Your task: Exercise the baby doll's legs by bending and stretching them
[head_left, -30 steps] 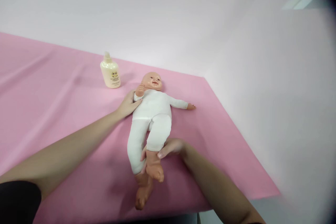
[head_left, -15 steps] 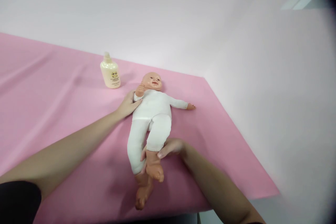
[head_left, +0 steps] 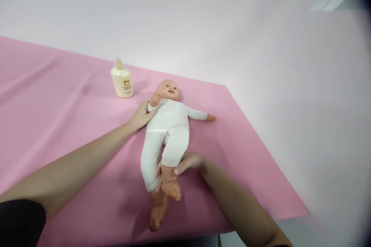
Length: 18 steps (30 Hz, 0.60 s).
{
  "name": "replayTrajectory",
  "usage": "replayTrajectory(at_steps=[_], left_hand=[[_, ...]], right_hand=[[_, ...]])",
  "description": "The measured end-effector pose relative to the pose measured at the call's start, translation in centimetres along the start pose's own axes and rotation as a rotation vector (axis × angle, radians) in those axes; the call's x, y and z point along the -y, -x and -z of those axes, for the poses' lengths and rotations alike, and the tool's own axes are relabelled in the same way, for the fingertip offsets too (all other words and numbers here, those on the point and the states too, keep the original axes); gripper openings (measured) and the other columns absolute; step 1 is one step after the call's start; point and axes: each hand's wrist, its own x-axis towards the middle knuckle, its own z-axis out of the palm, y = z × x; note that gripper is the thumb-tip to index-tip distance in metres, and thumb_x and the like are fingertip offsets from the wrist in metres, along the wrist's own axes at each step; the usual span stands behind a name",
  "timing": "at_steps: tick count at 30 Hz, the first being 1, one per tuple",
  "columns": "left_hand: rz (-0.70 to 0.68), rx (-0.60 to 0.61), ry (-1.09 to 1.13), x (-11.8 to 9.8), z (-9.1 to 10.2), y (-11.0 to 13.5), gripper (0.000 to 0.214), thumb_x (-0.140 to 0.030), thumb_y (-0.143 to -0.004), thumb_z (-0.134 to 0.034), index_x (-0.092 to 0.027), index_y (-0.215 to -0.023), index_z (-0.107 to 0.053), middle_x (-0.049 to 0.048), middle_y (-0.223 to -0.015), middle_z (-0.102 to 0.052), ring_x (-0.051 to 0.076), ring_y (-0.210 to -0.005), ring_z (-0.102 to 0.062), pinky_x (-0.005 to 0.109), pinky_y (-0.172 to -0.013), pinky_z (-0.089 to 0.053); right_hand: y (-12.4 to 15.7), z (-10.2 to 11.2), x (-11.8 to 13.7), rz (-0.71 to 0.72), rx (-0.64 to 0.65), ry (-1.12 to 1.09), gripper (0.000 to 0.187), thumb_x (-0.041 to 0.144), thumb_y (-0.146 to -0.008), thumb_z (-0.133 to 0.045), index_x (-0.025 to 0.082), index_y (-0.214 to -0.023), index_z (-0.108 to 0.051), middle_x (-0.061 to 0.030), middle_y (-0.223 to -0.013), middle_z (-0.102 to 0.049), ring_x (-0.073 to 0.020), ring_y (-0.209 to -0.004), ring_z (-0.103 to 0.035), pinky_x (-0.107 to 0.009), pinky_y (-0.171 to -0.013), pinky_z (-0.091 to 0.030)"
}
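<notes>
A baby doll (head_left: 167,115) in a white cloth body lies on its back, head toward the wall and feet toward me. My left hand (head_left: 142,115) is wrapped round the doll's bent arm and the side of its chest, thumb on the front; its other fingers are mostly hidden. With my right hand (head_left: 185,164) I grip the doll's lower leg just above the foot, thumb on top and fingers passing beneath, between the two legs. The doll's other arm stretches out to the right on the cloth.
A cream-coloured pump bottle (head_left: 122,80) stands upright beyond my left hand, left of the doll's head. Pink cloth (head_left: 72,123) with some creases covers the table. A white wall (head_left: 130,15) rises along the back and right. The table's front edge runs just below the doll's feet.
</notes>
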Motion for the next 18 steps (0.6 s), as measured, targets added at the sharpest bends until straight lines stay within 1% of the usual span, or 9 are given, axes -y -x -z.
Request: replayTrajectory(at_steps=[3, 7, 11, 15, 18], left_hand=[[-0.002, 0.001, -0.005, -0.07, 0.03, 0.02, 0.052, -0.054, -0.093, -0.062, -0.018, -0.131, -0.06, 0.0149, -0.129, -0.072, 0.036, -0.126, -0.067, 0.056, -0.111, -0.054], [-0.003, -0.002, 0.004, -0.12, 0.03, 0.03, 0.053, -0.054, -0.093, -0.062, -0.018, -0.131, -0.06, 0.0151, -0.131, -0.071, 0.036, -0.126, -0.067, 0.056, -0.112, -0.054], [0.002, 0.001, 0.02, -0.13, 0.01, 0.06, 0.055, -0.056, -0.093, -0.062, -0.018, -0.132, -0.06, 0.015, -0.133, -0.071, 0.036, -0.128, -0.066, 0.056, -0.113, -0.054], [0.004, -0.004, 0.012, -0.21, 0.01, 0.06, 0.055, -0.055, -0.092, -0.062, -0.017, -0.132, -0.06, 0.0156, -0.133, -0.071, 0.036, -0.128, -0.066, 0.056, -0.113, -0.054], [-0.01, -0.005, 0.013, -0.26, 0.01, 0.03, 0.053, -0.054, -0.092, -0.062, -0.017, -0.13, -0.06, 0.0159, -0.131, -0.071, 0.037, -0.126, -0.067, 0.057, -0.113, -0.053]], right_hand=[[-0.04, 0.03, -0.04, 0.006, 0.008, -0.007, 0.069, 0.057, -0.065, -0.094, 0.013, -0.111, -0.068, -0.0203, -0.114, -0.083, -0.0356, -0.131, -0.073, -0.044, -0.112, -0.053], [0.04, 0.01, -0.01, 0.014, -0.008, 0.012, 0.072, 0.06, -0.064, -0.095, 0.013, -0.111, -0.07, -0.018, -0.112, -0.084, -0.0339, -0.125, -0.076, -0.043, -0.113, -0.052], [0.08, 0.16, -0.1, 0.014, -0.018, 0.043, 0.068, 0.061, -0.065, -0.094, 0.014, -0.109, -0.071, -0.0171, -0.113, -0.084, -0.0319, -0.123, -0.076, -0.041, -0.111, -0.052], [0.03, 0.42, -0.39, 0.062, 0.009, 0.064, 0.066, 0.066, -0.067, -0.092, 0.014, -0.103, -0.071, -0.0175, -0.116, -0.083, -0.0307, -0.125, -0.075, -0.037, -0.109, -0.053], [0.06, 0.43, -0.41, 0.082, 0.001, 0.067, 0.064, 0.064, -0.069, -0.091, 0.014, -0.104, -0.072, -0.0173, -0.116, -0.083, -0.0305, -0.127, -0.074, -0.037, -0.111, -0.052]])
